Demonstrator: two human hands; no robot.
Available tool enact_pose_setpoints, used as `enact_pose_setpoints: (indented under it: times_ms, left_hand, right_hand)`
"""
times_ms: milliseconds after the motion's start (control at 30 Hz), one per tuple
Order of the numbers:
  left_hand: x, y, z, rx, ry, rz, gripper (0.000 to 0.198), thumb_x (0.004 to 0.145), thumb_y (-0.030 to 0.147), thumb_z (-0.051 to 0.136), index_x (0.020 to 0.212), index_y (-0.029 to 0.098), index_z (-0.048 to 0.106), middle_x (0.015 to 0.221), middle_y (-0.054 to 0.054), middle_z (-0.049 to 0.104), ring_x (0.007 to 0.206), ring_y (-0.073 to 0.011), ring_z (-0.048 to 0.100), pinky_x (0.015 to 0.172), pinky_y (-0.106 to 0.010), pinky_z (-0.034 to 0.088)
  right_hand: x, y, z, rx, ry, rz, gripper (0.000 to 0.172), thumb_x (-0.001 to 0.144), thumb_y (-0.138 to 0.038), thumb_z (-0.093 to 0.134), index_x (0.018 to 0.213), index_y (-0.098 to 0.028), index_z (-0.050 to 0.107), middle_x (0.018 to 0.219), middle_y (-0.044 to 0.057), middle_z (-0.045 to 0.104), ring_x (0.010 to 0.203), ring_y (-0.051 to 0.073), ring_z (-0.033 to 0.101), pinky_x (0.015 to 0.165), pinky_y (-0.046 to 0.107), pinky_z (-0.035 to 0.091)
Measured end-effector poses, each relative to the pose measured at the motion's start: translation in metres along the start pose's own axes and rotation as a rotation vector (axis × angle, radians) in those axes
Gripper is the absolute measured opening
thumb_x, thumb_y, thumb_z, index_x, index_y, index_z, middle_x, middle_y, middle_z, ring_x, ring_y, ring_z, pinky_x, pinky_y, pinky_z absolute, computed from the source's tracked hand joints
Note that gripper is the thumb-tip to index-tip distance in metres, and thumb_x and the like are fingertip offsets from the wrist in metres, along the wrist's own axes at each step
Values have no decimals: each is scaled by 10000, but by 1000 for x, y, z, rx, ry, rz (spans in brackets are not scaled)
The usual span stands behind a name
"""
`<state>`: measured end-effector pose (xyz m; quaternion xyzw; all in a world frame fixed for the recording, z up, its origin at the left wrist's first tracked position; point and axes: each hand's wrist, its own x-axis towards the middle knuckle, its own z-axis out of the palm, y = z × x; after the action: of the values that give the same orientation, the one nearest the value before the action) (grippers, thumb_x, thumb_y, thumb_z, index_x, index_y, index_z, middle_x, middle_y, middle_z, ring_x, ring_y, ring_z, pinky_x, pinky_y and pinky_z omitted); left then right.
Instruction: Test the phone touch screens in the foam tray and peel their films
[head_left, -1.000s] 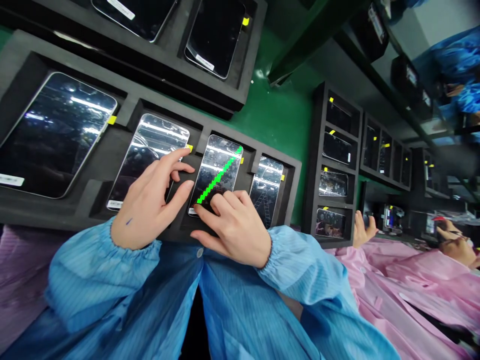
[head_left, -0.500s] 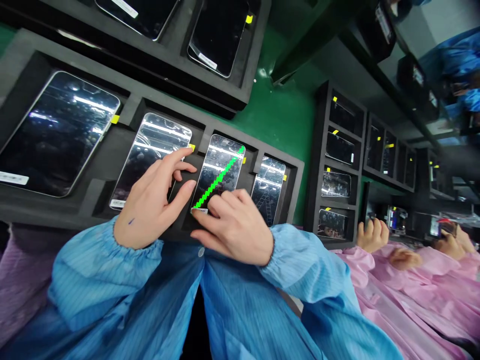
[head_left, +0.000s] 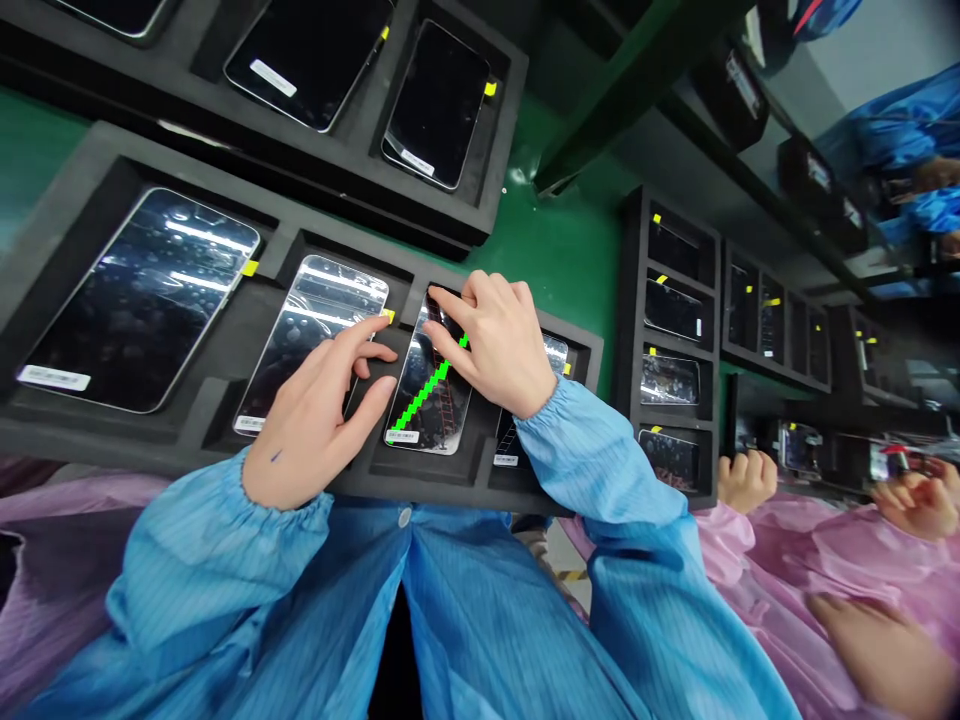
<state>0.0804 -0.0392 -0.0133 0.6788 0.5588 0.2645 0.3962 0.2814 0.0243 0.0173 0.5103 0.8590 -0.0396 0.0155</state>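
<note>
My right hand (head_left: 499,340) is over a smartphone (head_left: 431,415) lit with a jagged green diagonal line and a thin red grid. Its index fingertip touches the screen's upper left corner, with the thumb apart and the other fingers curled. Fingers spread, my left hand (head_left: 319,415) lies over the lower right part of a dark-screened smartphone (head_left: 300,310), its index fingertip by a yellow tab (head_left: 389,316). Both phones rest in slots of a black foam tray (head_left: 165,440). Partly under my right wrist, another smartphone (head_left: 507,445) shows white grid lines.
At the tray's left lies a larger dark phone (head_left: 142,300). Behind stands another black tray (head_left: 480,215) with several phones. More phone trays (head_left: 631,330) line the green bench (head_left: 577,260) to the right. There, a co-worker's hand (head_left: 748,480) and pink sleeves show beside a dark beam (head_left: 637,90).
My right index finger has moved from the phone's lower left corner up to its upper left. More red grid shows on that screen. My left hand keeps its place over its phone.
</note>
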Motion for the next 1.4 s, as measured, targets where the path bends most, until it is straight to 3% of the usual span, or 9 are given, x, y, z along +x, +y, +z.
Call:
enact_pose_setpoints:
  times_ms: [233,433,733,1067,1400]
  left_hand:
    - [0,1,-1,-7,-3,6,525,959,382,485,1457,249,389,1171,-25,657,945,-148,543,956,-316,438]
    - [1,1,-1,-23,15,13,501,957,362,489,1441,263,408,1160,-16,664,907,-140,547,867,-297,452]
    - [-2,1,0,-81,134,87,448,948,289,518,1393,274,464,1123,-18,677,828,-134,537,816,-316,452]
    - [-3,6,0,-163,225,45,390,920,254,563,1309,244,541,1075,-34,698,759,-129,502,758,-329,435]
    - [-3,6,-1,-156,239,43,386,927,248,561,1312,225,543,1076,-37,704,766,-120,496,756,-320,423]
  right_hand:
    - [-1,-1,-1,-17,-44,-15,450,1044,-471,368,1286,-182,614,1015,85,553,933,228,466,810,368,282]
    - [-14,-6,-1,-32,-21,-57,466,1040,-485,368,1223,-166,655,964,88,559,913,233,455,791,369,261]
    - [-33,-14,-7,-1,-31,-95,460,1035,-466,397,1158,-142,698,932,93,579,884,228,446,782,365,248]
    - [-55,-20,-9,11,-12,-131,414,1027,-439,432,1046,-148,726,860,73,575,834,217,437,743,359,250]
    - [-80,-29,-8,54,-12,-141,431,1023,-452,438,1076,-124,713,845,61,573,797,210,425,739,356,269]
